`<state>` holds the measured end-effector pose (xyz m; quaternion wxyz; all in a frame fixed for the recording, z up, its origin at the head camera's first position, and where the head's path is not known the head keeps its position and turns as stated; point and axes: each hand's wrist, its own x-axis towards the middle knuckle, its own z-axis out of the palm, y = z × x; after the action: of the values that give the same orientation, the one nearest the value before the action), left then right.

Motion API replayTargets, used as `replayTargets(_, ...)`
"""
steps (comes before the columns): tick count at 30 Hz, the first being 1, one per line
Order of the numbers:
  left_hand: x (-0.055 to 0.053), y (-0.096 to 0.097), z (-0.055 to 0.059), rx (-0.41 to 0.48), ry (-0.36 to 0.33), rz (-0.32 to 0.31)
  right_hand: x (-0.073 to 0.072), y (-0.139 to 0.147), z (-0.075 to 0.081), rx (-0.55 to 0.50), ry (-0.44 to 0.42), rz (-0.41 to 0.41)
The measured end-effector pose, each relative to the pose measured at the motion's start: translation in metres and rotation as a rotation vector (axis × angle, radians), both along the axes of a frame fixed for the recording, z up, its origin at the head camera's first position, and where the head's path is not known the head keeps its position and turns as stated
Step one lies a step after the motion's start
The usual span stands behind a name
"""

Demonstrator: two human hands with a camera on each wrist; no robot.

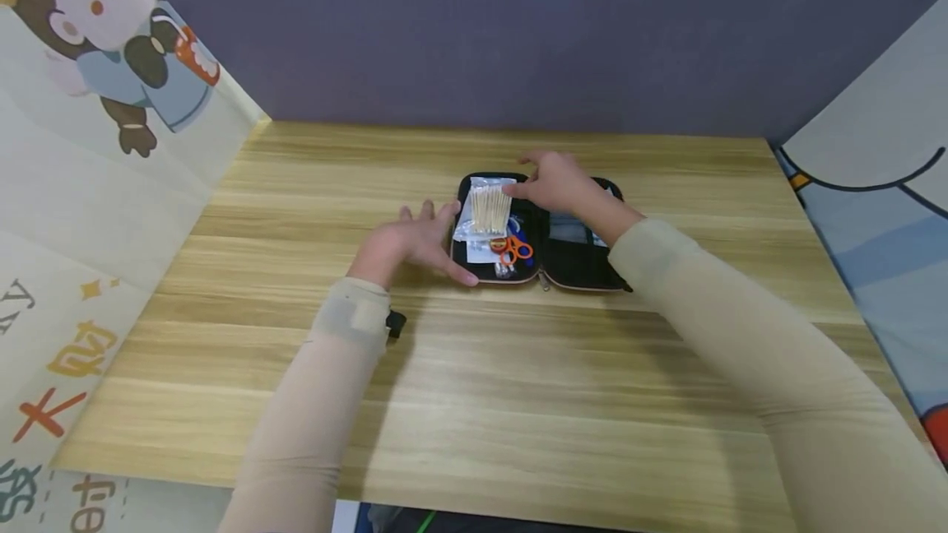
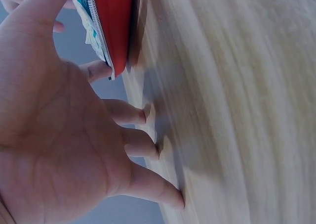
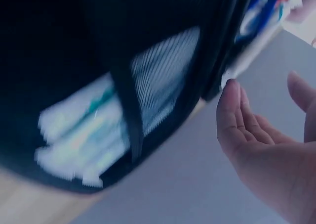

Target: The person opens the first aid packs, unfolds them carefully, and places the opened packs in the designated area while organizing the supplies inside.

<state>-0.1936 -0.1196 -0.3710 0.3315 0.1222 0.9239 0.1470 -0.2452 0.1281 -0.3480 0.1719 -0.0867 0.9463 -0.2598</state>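
An unzipped case [image 1: 581,266] lies spread on the table, black inside and red outside [image 2: 113,26]. A clear bag of cotton swabs [image 1: 490,210] sits on its left half, above orange-handled scissors [image 1: 518,250] and something blue. My left hand [image 1: 418,241] has its fingers spread at the case's left edge, the thumb by the front corner; three fingertips reach the tabletop in the left wrist view. Over the middle of the case is my right hand [image 1: 559,183], its thumb at the swab bag's upper right. In the right wrist view its fingers [image 3: 229,103] bend loosely, thumb apart.
White-and-green packets [image 3: 89,130] sit in the case's right half, beside a mesh pocket [image 3: 165,75]. The wooden table [image 1: 518,401] meets a dark panel [image 1: 504,39] behind, with printed walls on both sides.
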Motion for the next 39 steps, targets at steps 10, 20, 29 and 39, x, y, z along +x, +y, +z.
replayTargets(10,-0.001,0.000,-0.002,-0.013,-0.006,0.000,0.000,-0.017,-0.019,-0.087,-0.077,-0.108)
replayTargets(20,-0.002,0.001,-0.002,-0.032,-0.003,-0.013,0.000,-0.021,-0.025,-0.087,-0.103,-0.152)
replayTargets(29,-0.002,0.002,-0.002,-0.020,0.006,-0.013,0.002,-0.014,-0.024,-0.219,-0.045,-0.249)
replayTargets(39,-0.001,0.002,-0.002,-0.006,-0.008,-0.004,-0.001,0.002,-0.015,-0.494,-0.073,-0.333)
